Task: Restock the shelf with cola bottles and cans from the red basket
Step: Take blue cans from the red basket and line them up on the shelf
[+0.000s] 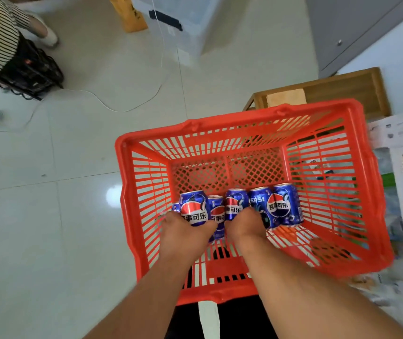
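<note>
Both hands' grips close on basket cans (234, 204).

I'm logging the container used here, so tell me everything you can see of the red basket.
The red basket is a rectangular, orange-red plastic shopping basket with slatted walls, a lattice floor and a thick rolled rim. No handle is clearly visible. It sits open-topped, above the pale tiled floor. Along its near side stands a row of blue cola cans; the rest of its floor is bare. The left hand and right hand reach inside onto the cans. What supports it is hidden.
</note>
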### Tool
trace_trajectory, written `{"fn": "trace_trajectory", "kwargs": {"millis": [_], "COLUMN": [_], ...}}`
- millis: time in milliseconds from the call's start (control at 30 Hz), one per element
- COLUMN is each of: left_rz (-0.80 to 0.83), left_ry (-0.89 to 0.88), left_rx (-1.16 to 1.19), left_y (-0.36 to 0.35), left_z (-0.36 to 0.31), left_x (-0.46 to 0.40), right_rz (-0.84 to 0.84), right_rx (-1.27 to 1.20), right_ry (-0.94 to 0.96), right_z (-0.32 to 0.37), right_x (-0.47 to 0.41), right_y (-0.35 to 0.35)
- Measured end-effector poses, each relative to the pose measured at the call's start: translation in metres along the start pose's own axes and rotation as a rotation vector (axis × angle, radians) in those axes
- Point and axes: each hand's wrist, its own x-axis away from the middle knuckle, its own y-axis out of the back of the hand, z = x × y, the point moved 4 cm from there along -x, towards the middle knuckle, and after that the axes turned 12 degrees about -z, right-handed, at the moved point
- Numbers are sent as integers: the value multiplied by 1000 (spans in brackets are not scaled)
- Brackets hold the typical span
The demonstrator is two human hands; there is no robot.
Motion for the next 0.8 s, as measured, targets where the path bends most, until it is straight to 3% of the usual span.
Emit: {"fn": "trace_trajectory", "kwargs": {"millis": [367, 567, 800], "left_rz": [63, 40, 142], "left_ry": [-62, -117, -358], "left_rx": [54, 100, 171], "left_y": [6, 47, 99], "left_z": [-18, -46, -94], "left_x": [22, 49, 96], "right_rz": [192, 231, 280], "right_rx": [-241, -628, -1071], "right_ry": [-24, 46, 110], "right_z": [-3, -12, -18], "right_x": [-3, 42, 108], "right_y": [18, 85, 154]}}
